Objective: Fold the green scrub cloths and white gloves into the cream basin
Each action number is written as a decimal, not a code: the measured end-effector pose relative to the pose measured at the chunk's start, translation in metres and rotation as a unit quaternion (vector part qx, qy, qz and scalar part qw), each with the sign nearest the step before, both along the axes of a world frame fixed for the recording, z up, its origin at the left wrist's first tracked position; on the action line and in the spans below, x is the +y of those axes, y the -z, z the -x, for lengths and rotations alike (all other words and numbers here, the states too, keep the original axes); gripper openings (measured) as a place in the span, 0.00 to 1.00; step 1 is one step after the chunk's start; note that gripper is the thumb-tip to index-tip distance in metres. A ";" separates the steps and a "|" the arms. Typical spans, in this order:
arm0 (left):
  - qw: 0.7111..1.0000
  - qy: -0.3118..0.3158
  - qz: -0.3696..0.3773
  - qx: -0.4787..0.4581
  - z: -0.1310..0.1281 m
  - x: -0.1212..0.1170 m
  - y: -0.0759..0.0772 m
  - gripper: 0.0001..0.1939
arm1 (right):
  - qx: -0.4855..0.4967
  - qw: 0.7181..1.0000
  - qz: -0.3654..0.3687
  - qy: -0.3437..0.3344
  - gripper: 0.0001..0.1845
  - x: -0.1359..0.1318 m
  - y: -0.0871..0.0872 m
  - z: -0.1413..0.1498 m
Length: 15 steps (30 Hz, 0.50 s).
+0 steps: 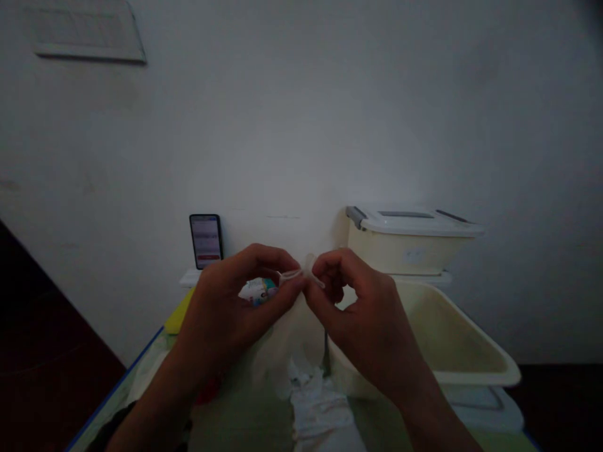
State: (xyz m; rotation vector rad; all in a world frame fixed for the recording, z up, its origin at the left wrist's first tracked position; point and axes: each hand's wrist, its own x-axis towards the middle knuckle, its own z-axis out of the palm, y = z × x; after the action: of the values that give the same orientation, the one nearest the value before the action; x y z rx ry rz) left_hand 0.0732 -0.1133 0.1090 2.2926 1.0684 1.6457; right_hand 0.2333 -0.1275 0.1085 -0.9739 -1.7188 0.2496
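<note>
Both hands meet at mid-height, pinching the gathered top of a thin, translucent plastic bag point(308, 267). My left hand point(235, 289) grips it between thumb and fingertips. From the other side, my right hand point(355, 292) closes on it with curled fingers and thumb. Below the fingers hangs the bag's pale, see-through body, its outline faint in the dim light; its contents cannot be made out. A crumpled white cloth-like piece point(323, 414) lies on the table under the hands. Behind my left hand shows part of a white printed package point(257, 290).
On the right stands an open cream bin point(471, 378). Behind it, a lidded cream storage box point(400, 251) is against the wall. A phone point(206, 242) leans upright at the back left, near something yellow point(178, 314). A green-topped table point(235, 420) has a blue edge.
</note>
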 end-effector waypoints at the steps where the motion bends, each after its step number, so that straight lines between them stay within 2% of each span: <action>1: 1.000 0.011 -0.004 0.013 0.001 0.000 -0.001 0.06 | 0.005 1.000 0.007 -0.003 0.05 0.001 0.000 -0.001; 4: 0.998 0.032 -0.018 0.046 0.007 0.000 -0.005 0.08 | 0.022 0.999 0.025 -0.007 0.03 0.004 -0.001 -0.005; 8: 0.997 0.013 -0.041 0.064 0.014 0.001 -0.008 0.09 | 0.047 0.997 0.055 -0.036 0.06 0.006 0.000 -0.009; 15: 0.994 0.024 -0.080 0.072 0.011 0.002 -0.005 0.10 | 0.079 0.993 0.066 -0.057 0.03 0.007 0.000 -0.008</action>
State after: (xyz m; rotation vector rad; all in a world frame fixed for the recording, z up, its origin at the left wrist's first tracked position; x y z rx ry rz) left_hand 0.0625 -0.1113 0.1139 2.5509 0.9315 1.6235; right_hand 0.2411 -0.1204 0.1087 -0.9271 -1.6295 0.5063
